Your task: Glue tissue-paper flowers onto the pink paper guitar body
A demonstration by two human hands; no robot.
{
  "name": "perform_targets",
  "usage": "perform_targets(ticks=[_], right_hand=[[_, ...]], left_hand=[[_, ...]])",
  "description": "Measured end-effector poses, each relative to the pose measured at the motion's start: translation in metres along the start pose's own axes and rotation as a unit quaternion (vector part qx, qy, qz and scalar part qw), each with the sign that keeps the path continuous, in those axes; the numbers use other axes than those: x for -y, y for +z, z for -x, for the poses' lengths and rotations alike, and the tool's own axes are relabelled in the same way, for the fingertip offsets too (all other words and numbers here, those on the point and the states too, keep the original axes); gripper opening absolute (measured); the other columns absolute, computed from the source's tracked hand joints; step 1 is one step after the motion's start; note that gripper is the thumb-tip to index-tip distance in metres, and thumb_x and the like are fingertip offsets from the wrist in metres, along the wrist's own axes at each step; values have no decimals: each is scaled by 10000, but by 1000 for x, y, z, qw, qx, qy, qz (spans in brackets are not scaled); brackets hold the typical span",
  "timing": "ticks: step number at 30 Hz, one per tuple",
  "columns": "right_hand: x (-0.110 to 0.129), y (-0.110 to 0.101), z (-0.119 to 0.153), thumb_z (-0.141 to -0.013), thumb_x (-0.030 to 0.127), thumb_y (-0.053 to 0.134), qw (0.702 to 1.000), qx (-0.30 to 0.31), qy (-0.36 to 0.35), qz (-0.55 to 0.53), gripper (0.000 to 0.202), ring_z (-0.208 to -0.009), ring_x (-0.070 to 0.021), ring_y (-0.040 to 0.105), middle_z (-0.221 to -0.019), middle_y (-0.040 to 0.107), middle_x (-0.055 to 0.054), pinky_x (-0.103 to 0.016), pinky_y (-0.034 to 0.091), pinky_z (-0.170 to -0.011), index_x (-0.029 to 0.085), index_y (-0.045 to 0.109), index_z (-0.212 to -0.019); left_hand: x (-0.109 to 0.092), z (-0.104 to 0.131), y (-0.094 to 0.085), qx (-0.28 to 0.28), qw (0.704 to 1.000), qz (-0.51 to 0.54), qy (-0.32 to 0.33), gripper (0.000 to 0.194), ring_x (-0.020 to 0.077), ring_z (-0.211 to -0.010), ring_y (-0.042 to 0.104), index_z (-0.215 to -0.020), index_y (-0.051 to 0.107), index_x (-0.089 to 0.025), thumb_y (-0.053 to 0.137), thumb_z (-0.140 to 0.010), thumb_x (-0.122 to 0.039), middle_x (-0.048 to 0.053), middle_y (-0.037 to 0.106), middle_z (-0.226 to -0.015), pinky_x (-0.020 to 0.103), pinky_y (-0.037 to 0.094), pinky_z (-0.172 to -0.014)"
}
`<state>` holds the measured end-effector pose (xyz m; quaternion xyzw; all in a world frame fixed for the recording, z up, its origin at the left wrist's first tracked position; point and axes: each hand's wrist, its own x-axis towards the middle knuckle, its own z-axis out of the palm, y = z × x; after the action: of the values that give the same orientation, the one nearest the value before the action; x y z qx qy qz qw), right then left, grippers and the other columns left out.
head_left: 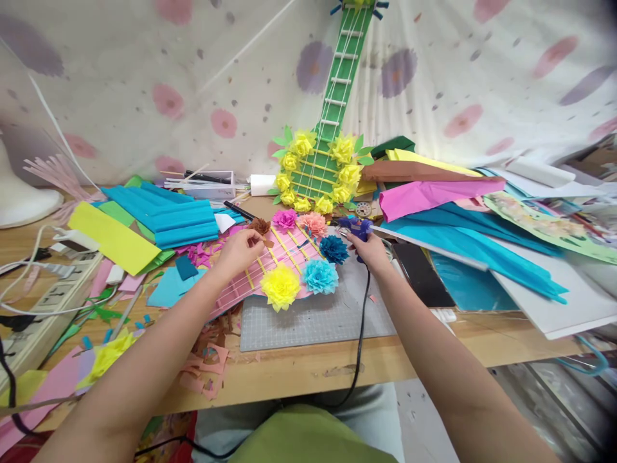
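Observation:
A pink paper guitar (pixel 236 286) with yellow strips and pale strings lies in front of me. Paper flowers sit around its body: a yellow flower (pixel 280 287), a light blue flower (pixel 321 276), a dark teal flower (pixel 334 249), a coral flower (pixel 313 224), a magenta flower (pixel 285 218) and a brown flower (pixel 260 225). My left hand (pixel 240 251) is over the guitar beside the brown flower, fingers pinched on a small brown paper piece (pixel 268 244). My right hand (pixel 370 251) grips a dark blue glue gun (pixel 357 226), its nozzle pointing left toward the flowers.
A green paper guitar (pixel 313 170) with yellow flowers leans against the patterned curtain. Beneath the pink one is a grey cutting mat (pixel 308 328). Blue crepe paper (pixel 164 212), a power strip (pixel 45 308) and scraps lie left; a black phone (pixel 421 273) and paper sheets lie right. The black cord (pixel 362 334) hangs over the table edge.

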<state>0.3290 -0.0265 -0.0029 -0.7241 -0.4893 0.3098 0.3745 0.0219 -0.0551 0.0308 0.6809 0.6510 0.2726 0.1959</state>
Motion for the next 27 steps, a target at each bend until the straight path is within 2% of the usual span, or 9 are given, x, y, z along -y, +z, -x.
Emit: perform_targets(ticks=[3,4,6,9,11,16,18,23,27], right_hand=[[26,3,2,-695,331,642,981,-23,-7,-191,244,-548,-126,599,-621,614,-4,-209,424,-477,174,525,-841],[37,6,6,-658,310,669,970,-13,-21,-241,264,-578,-126,613,-634,606,9,-203,428,-486,183,509,-826],[61,17,16,-565,286,734,954,53,-60,-288,334,-598,-115,608,-669,601,24,-196,426,-495,189,506,-789],[87,42,36,-477,304,796,938,189,-73,-281,404,-517,-76,515,-625,572,39,-204,408,-484,181,520,-746],[96,61,48,-444,317,819,932,232,-61,-273,449,-504,-66,478,-609,547,49,-208,401,-481,178,513,-742],[102,89,57,-421,248,834,947,229,-38,-221,529,-519,-77,480,-606,509,77,-213,404,-472,197,474,-806],[103,90,56,-447,213,818,956,220,-38,-192,505,-520,-82,482,-593,495,83,-214,403,-472,201,464,-806],[105,86,54,-473,171,784,962,218,-52,-154,447,-549,-87,497,-599,504,82,-212,423,-502,201,466,-787],[103,86,56,-498,169,770,962,226,-58,-143,399,-560,-88,511,-612,527,71,-211,429,-522,191,487,-778]], left_hand=[[-5,2,5,-26,993,95,-62,171,164,-631,567,-726,677,-169,550,-692,-278,38,687,-739,271,387,-596],[-7,3,6,-35,988,133,-73,166,163,-643,574,-719,679,-166,560,-684,-277,37,691,-741,267,393,-608],[-11,6,9,-48,974,201,-95,162,156,-646,574,-696,678,-161,582,-670,-288,31,688,-722,258,393,-611],[-17,11,11,-55,956,258,-131,171,127,-574,524,-661,669,-155,603,-661,-313,10,645,-634,247,360,-558],[-21,15,12,-53,947,276,-152,166,108,-527,482,-653,667,-154,609,-659,-310,-5,612,-584,241,341,-531],[-22,19,12,-52,935,297,-186,143,88,-489,453,-631,659,-148,635,-644,-289,-14,582,-553,229,339,-504],[-22,19,11,-48,928,310,-199,154,91,-498,476,-649,653,-146,646,-644,-299,-4,592,-584,225,348,-489],[-24,21,8,-45,898,394,-191,339,115,-620,586,-918,649,-170,690,-641,-360,36,658,-812,216,419,-508],[-30,21,12,8,893,416,-169,359,119,-617,590,-797,666,-149,776,-551,-386,54,672,-788,232,450,-538]])
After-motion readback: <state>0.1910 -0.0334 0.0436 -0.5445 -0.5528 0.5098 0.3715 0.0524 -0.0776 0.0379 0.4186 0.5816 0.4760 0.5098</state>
